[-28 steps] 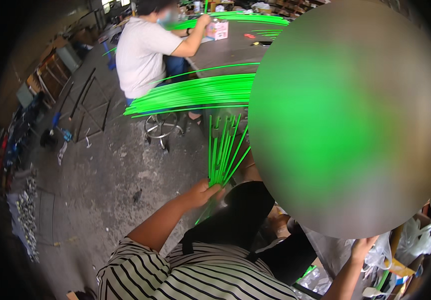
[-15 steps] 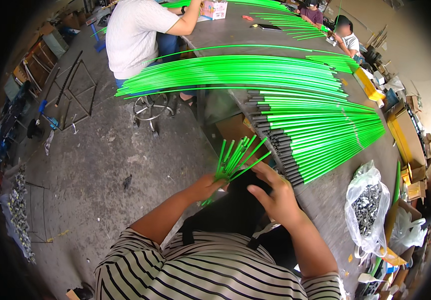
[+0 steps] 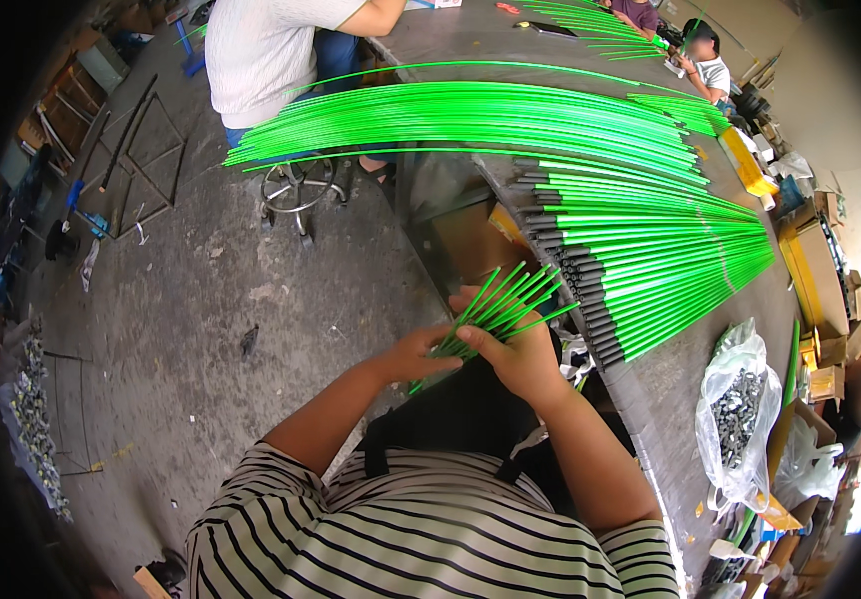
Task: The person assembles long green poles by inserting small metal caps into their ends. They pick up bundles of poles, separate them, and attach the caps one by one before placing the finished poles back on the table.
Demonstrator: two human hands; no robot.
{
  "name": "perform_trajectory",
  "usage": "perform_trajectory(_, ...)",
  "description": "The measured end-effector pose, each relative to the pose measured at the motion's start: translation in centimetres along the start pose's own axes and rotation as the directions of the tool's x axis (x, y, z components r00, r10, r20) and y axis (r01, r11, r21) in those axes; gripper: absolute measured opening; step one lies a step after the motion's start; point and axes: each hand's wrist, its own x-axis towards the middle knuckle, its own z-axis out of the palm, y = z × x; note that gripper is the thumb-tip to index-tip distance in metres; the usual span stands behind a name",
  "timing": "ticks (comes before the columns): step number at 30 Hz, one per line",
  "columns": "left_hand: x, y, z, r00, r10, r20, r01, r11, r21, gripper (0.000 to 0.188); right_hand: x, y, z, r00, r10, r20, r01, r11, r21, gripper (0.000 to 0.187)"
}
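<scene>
Green rods, loose bundle (image 3: 498, 311) — fanned above the lap (image 3: 440, 407), beside the bench (image 3: 665, 419). Left hand (image 3: 419, 356): grip wrapped near lower ends. Right hand (image 3: 522, 356): grip pinching mid-bundle. Risk — splayed tips, unevenly squeezed, could slip out or catch the black-ended rods (image 3: 690, 265).

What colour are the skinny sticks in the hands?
The skinny sticks are bright green, seen best in the head view.
</scene>
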Motion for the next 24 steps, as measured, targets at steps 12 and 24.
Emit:
perform_trajectory(12, -0.1, 7.7, -1.2, 0.984, 0.178, -0.027, -0.164, 0.947, 0.275, 0.052, 2.1, -4.5, -0.5, 0.986, -0.160, 0.040, 0.139, 0.936, 0.324, 0.036)
perform_trajectory(24, -0.2, 11.4, -1.8, 0.949, 0.151, 0.277, -0.219, 0.947, 0.236, 0.026, 1.4, -4.0, 0.0, 0.947, -0.093, 0.308, 0.107, 0.994, -0.028, 0.021)
